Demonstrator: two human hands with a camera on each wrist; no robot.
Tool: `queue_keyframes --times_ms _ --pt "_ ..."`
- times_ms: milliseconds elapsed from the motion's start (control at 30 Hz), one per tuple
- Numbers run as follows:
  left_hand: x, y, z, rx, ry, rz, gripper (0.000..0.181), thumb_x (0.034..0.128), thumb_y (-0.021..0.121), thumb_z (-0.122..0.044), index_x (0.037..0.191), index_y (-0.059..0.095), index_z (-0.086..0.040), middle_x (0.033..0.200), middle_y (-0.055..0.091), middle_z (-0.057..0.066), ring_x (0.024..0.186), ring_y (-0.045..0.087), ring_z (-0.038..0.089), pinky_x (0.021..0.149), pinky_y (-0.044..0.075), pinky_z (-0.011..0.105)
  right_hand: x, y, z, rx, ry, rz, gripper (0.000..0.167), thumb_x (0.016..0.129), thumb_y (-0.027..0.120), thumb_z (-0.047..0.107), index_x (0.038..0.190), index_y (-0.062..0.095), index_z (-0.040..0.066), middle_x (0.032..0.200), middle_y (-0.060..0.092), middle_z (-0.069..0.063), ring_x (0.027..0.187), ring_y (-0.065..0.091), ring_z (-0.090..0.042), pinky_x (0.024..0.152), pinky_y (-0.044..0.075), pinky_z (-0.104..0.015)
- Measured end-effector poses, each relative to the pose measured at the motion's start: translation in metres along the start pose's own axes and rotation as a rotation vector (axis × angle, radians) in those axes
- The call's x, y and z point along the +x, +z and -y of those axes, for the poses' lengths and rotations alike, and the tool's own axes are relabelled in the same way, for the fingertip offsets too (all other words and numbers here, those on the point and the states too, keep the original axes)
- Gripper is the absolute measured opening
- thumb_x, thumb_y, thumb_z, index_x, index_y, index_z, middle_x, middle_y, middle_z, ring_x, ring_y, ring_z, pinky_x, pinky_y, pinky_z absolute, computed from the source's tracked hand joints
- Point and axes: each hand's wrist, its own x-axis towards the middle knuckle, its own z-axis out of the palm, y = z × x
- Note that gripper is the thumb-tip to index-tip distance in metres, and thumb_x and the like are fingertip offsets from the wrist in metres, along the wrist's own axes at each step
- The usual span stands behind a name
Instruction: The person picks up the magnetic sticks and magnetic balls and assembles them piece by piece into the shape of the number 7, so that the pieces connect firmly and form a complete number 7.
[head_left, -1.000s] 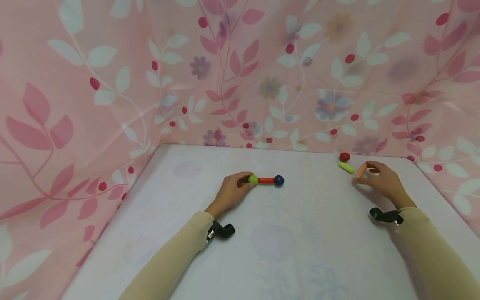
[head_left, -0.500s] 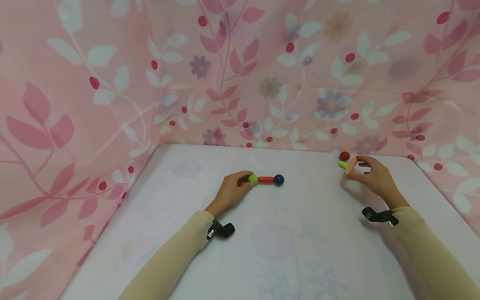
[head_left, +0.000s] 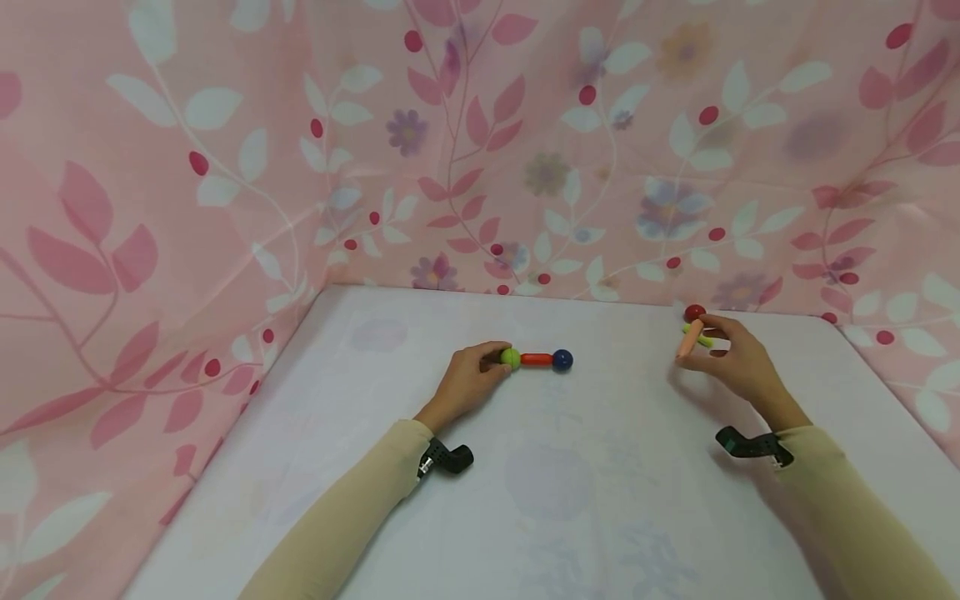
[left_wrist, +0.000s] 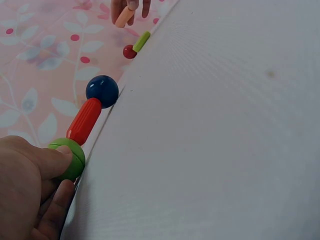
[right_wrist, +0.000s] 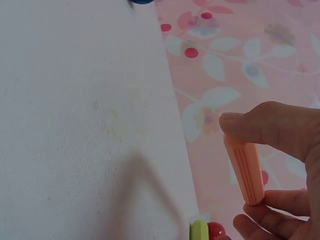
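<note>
My left hand (head_left: pixel 472 377) pinches a green ball (left_wrist: pixel 73 159) between thumb and fingers at the table's middle. A ridged red rod (left_wrist: pixel 85 121) joins that ball to a dark blue ball (left_wrist: pixel 102 91), in one straight line. Off to the right, my right hand (head_left: pixel 738 360) holds an orange ridged rod (right_wrist: pixel 246 170) by its two ends, above the table. Just behind it lie a yellow-green rod (left_wrist: pixel 142 41) and a red ball (head_left: pixel 694 312), close together. In the head view the orange rod partly covers the yellow-green one.
A white cloth-covered table (head_left: pixel 615 467) spreads under both arms. Behind it and at the left hangs a pink curtain (head_left: pixel 420 167) with leaves and flowers. Each wrist wears a black camera mount (head_left: pixel 752 444).
My right hand has moved left with the orange rod, passing in front of the yellow-green rod. The left hand keeps its hold on the green ball, in the same place.
</note>
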Motion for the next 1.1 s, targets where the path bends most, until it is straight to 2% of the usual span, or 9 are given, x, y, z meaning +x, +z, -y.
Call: queue_keyframes --times_ms 100,167,333,400,500,567,633,867,1100 --pt "0.0 0.0 0.0 0.001 0.003 -0.001 0.038 0.0994 0.073 -0.014 0.136 0.068 -0.009 0.125 0.071 0.005 0.107 0.066 0.015 0.096 0.053 0.034 0.0 0.002 0.003 0.01 -0.004 0.012 0.09 0.088 0.087 0.033 0.154 0.039 -0.006 0.141 0.05 -0.027 0.128 0.049 -0.046 0.093 0.051 -0.021" --pt "0.0 0.0 0.0 0.002 0.007 -0.002 0.038 0.0996 0.073 -0.014 0.136 0.068 -0.009 0.125 0.071 0.005 0.107 0.067 0.015 0.096 0.053 0.034 0.0 0.003 0.005 0.023 -0.011 0.018 0.089 0.087 0.087 0.032 0.153 0.04 -0.006 0.14 0.051 -0.027 0.128 0.049 -0.046 0.083 0.044 -0.008" --pt "0.0 0.0 0.0 0.002 0.017 -0.008 0.037 0.0994 0.073 -0.014 0.136 0.068 -0.008 0.123 0.071 0.005 0.107 0.067 0.015 0.096 0.054 0.035 -0.002 0.006 0.011 0.097 -0.033 0.032 0.086 0.087 0.087 0.028 0.151 0.04 -0.007 0.142 0.049 -0.028 0.128 0.048 -0.047 0.084 0.042 -0.005" --pt "0.0 0.0 0.0 0.001 0.02 -0.009 0.037 0.0993 0.073 -0.014 0.136 0.068 -0.008 0.123 0.071 0.005 0.107 0.067 0.016 0.096 0.054 0.035 -0.002 0.009 0.012 0.12 -0.049 0.039 0.085 0.088 0.087 0.026 0.15 0.04 -0.008 0.144 0.048 -0.028 0.128 0.048 -0.047 0.09 0.046 -0.011" --pt "0.0 0.0 0.0 -0.001 0.021 -0.009 0.037 0.0992 0.073 -0.014 0.136 0.068 -0.008 0.123 0.071 0.005 0.107 0.067 0.015 0.096 0.054 0.035 -0.003 0.013 0.015 0.145 -0.075 0.061 0.085 0.089 0.086 0.023 0.151 0.037 -0.009 0.146 0.045 -0.029 0.129 0.047 -0.047 0.104 0.049 -0.036" --pt "0.0 0.001 0.001 0.001 0.017 -0.009 0.037 0.0993 0.073 -0.014 0.136 0.068 -0.008 0.123 0.071 0.004 0.107 0.067 0.015 0.096 0.054 0.035 -0.004 0.017 0.018 0.153 -0.085 0.07 0.086 0.089 0.086 0.022 0.152 0.036 -0.01 0.144 0.045 -0.029 0.129 0.047 -0.047 0.106 0.045 -0.054" --pt "0.001 0.001 0.001 0.002 0.015 -0.009 0.037 0.0995 0.073 -0.014 0.136 0.069 -0.009 0.123 0.071 0.004 0.107 0.067 0.015 0.095 0.054 0.035 -0.005 0.02 0.021 0.167 -0.095 0.075 0.086 0.089 0.086 0.02 0.152 0.035 -0.01 0.143 0.046 -0.028 0.129 0.046 -0.046 0.105 0.041 -0.063" --pt "0.001 0.001 0.002 -0.005 0.018 -0.006 0.037 0.0995 0.073 -0.014 0.136 0.068 -0.008 0.124 0.071 0.005 0.107 0.067 0.015 0.096 0.054 0.034 -0.006 0.031 0.034 0.163 -0.138 0.066 0.089 0.085 0.088 0.016 0.151 0.035 -0.01 0.142 0.047 -0.029 0.128 0.046 -0.046 0.103 0.042 -0.063" --pt "0.001 0.001 0.001 0.003 -0.001 -0.005 0.037 0.0992 0.074 -0.014 0.135 0.069 -0.009 0.123 0.071 0.003 0.106 0.067 0.014 0.096 0.053 0.033 -0.008 0.037 0.042 0.166 -0.138 0.075 0.086 0.085 0.089 0.017 0.149 0.038 -0.009 0.14 0.05 -0.027 0.13 0.046 -0.044 0.103 0.045 -0.06"
